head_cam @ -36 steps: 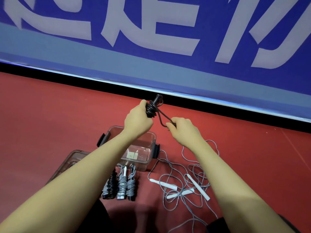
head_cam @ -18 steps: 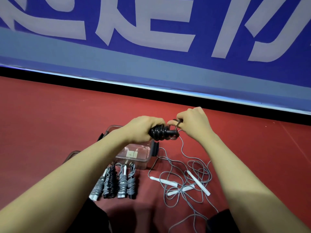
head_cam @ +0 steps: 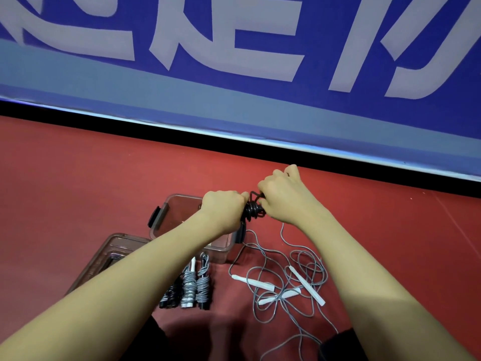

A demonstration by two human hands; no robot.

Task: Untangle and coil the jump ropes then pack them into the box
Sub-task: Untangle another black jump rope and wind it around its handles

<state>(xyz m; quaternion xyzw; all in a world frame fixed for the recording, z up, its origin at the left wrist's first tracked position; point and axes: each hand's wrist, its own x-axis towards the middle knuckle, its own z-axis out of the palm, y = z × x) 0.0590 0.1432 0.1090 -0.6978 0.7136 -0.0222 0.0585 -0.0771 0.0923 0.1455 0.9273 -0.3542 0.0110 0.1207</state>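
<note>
Gripping black rope coil [head_cam: 253,211] level, left-right

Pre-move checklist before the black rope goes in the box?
1. Black rope wound into a bundle: ok, coils visible between the hands.
2. Loose end secured: cannot tell, right hand covers it.
3. Left hand grips the bundle: ok.
4. Box open: ok, lid lies beside it on the floor.
5. Room in the box: cannot tell, the forearm hides much of the inside.
6. Other ropes ready: not ok, grey rope lies loose and tangled; coiled bundles lie outside the box.
</note>
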